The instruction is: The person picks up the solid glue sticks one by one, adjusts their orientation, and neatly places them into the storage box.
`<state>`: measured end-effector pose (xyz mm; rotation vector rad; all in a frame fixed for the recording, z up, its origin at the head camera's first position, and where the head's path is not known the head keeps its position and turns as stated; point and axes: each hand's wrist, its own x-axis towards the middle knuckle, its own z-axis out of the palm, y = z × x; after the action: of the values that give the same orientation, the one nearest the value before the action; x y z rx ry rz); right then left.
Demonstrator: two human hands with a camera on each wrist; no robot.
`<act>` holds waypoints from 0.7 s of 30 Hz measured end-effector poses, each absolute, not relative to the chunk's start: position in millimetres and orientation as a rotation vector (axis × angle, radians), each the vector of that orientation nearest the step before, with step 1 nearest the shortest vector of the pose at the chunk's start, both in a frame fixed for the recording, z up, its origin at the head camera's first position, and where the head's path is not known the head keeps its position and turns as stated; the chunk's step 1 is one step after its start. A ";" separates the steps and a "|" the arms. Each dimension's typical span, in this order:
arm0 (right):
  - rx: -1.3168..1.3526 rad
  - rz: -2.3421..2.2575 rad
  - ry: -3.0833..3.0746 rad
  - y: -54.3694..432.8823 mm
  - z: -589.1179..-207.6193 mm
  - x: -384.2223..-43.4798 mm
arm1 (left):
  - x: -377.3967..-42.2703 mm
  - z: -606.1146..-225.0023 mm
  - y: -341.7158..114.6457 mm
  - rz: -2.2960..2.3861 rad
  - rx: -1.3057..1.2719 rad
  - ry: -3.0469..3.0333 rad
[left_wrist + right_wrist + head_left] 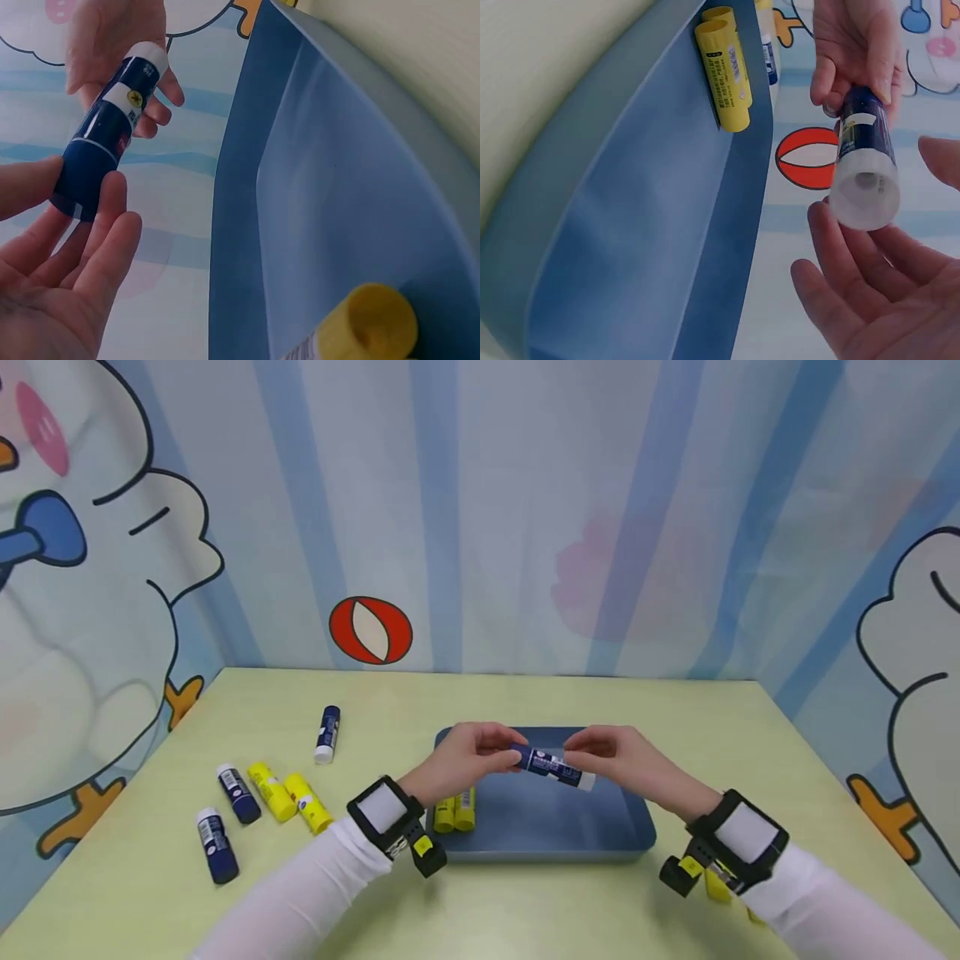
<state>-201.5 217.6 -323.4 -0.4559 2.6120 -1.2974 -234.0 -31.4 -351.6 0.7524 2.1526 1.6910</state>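
A navy glue stick (551, 766) with a white end is held over the blue tray (555, 831). The thumb and fingers of my left hand (461, 764) pinch its dark end. My right hand (630, 762) is at the white end. In the right wrist view, the thumb (941, 161) stands apart from the stick and the fingers spread below it; whether a fingertip touches it I cannot tell. Two yellow glue sticks (464, 811) lie side by side at the tray's left end; one yellow cap (382, 322) shows in the left wrist view.
Left of the tray, two yellow glue sticks (272, 792) and several navy glue sticks (238, 793) lie on the pale yellow table (375, 697). Yellow objects (717, 887) are partly hidden under my right wrist. A printed curtain (510, 527) stands behind the table.
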 end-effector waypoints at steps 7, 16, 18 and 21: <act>-0.611 -1.116 2.628 202.6 -321.3 -203.3 | -234.9 -349.1 -32.4 1.592 0.870 2.193; -0.693 -1.029 2.689 196.3 -320.2 -200.1 | -235.5 -345.9 -31.7 1.556 0.875 2.190; -0.705 -1.012 2.698 196.0 -319.5 -198.8 | -235.8 -346.1 -31.3 1.536 0.881 2.196; -0.704 -0.963 2.721 196.0 -318.7 -197.6 | -236.0 -345.7 -29.9 1.507 0.904 2.199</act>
<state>-197.6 196.0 -318.7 -0.7036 2.7205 -0.9627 -236.0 -29.9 -345.7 0.9037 2.1986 1.5073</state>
